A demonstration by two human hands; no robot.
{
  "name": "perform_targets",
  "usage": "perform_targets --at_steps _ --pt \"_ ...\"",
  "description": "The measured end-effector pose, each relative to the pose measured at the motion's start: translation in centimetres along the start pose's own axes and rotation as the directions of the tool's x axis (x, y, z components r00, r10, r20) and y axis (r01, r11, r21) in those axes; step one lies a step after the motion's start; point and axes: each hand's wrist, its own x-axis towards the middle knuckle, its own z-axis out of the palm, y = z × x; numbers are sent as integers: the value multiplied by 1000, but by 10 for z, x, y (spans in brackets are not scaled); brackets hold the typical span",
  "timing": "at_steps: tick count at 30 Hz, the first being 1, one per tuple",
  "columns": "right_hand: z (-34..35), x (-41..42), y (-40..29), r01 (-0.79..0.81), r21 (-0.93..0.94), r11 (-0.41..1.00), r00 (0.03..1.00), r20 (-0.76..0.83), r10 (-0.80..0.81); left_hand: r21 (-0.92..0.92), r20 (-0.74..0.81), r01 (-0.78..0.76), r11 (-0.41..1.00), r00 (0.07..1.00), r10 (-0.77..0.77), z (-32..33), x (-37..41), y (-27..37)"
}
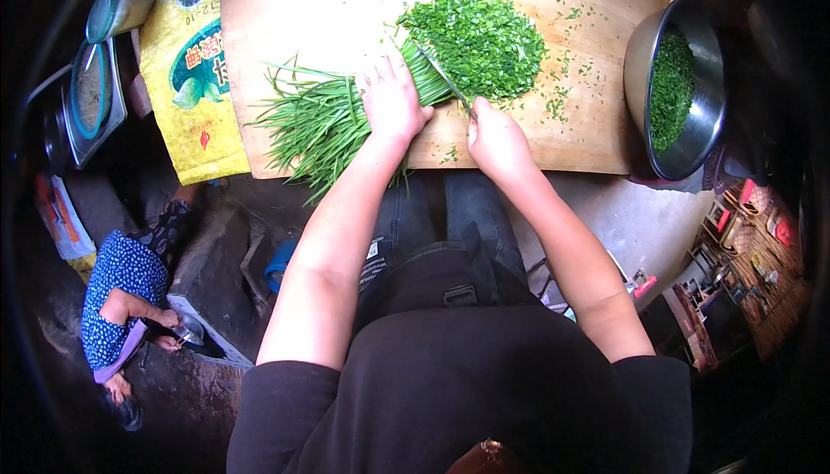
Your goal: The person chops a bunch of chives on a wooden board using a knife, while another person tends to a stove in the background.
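My left hand (392, 101) presses on a thick bunch of long green chives (318, 120) that lies across a wooden cutting board (583, 143), their loose tips hanging over the board's near edge. In my right hand (496, 136) is the handle of a knife (447, 76); its thin blade stands at the cut end of the bunch, just right of my left fingers. Beyond the blade a heap of finely chopped chives (480, 42) covers the middle of the board. Small green bits are scattered to the right of the heap.
A metal bowl (639, 78) holding chopped greens (672, 91) stands tilted in view at the right. Left of the board lies a yellow printed sack (188, 130), with a jar (120, 13) and a blue-rimmed container (91, 91) beyond. Another person (123, 305) works at the lower left, holding a metal utensil.
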Motion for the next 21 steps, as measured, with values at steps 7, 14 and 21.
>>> perform_targets --at_steps 7,14,21 --pt "37 79 0 103 48 993 992 -72 -100 18 39 4 1000 999 -4 1 3 1" --pt "21 81 30 162 85 983 980 -129 -150 44 -14 -95 994 995 96 8 -1 -9" --pt "-24 39 7 204 6 979 979 -3 -204 72 -15 -113 991 993 115 3 -2 -10"
